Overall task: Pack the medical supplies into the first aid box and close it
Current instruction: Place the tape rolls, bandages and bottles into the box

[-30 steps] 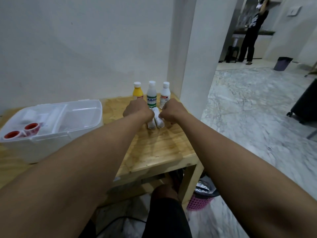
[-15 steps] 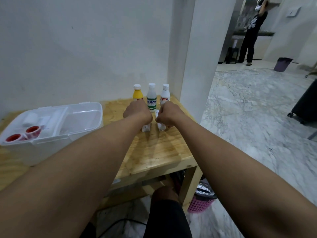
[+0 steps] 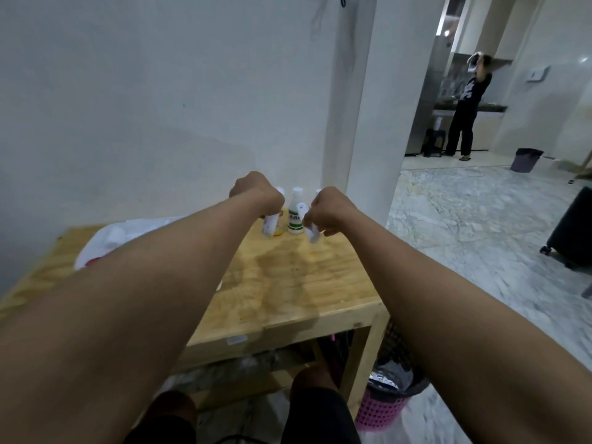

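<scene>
Head view, looking down both forearms to the far end of a wooden tabletop (image 3: 288,283).

Left hand (image 3: 256,195): raised over the far edge, back of the hand to the camera, fingers curled round a small white bottle (image 3: 269,223). The bottle is about upright, with its cap showing above the fist and its lower half below. Cannot tell whether its base touches the wood.

Right hand (image 3: 330,211): just right of the left hand and apart from it, fingers curled round the other small white bottle (image 3: 312,233). This one is tilted, top leaning left, with its lower end poking out under the fist.

Between the two hands a green-labelled bottle (image 3: 295,216) stands upright near the far edge. A bit of yellow bottle (image 3: 280,232) shows low behind the left hand's bottle, the rest hidden. A white cap (image 3: 318,190) peeks over the right hand.

First aid box (image 3: 141,225): white, lid open, on the left part of the tabletop, mostly covered by the left forearm. Something red (image 3: 93,261) shows at its near edge.

Off the table: a pink basket (image 3: 378,408) sits on the floor by the near right leg. A person in dark clothes (image 3: 464,107) stands in the far room, with a dark bin (image 3: 525,159) nearby.
</scene>
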